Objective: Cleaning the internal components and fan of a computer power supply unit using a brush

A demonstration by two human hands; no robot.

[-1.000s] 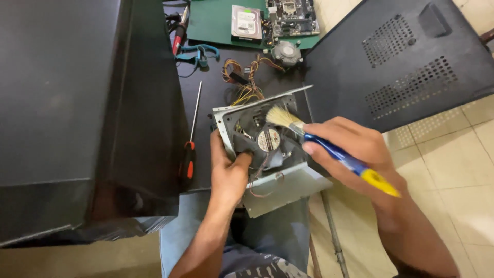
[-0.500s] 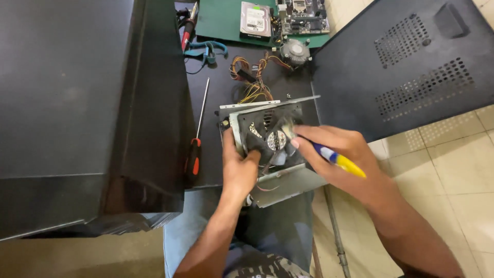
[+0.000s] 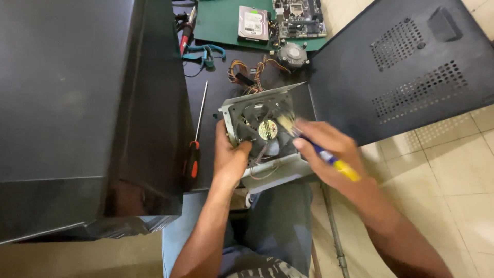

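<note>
The left hand (image 3: 230,157) grips the lower left edge of the fan unit (image 3: 265,135), held above the lap. The right hand (image 3: 329,152), just right of it, pinches a brush (image 3: 314,146) whose bristles touch the fan.

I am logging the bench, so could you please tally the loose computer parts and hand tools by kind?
Power supply unit with fan: 1
Hard drive: 1
Motherboard: 1
Round cooler: 1
Case side panel: 1
Screwdriver: 1
Brush: 1
Total: 7
</note>
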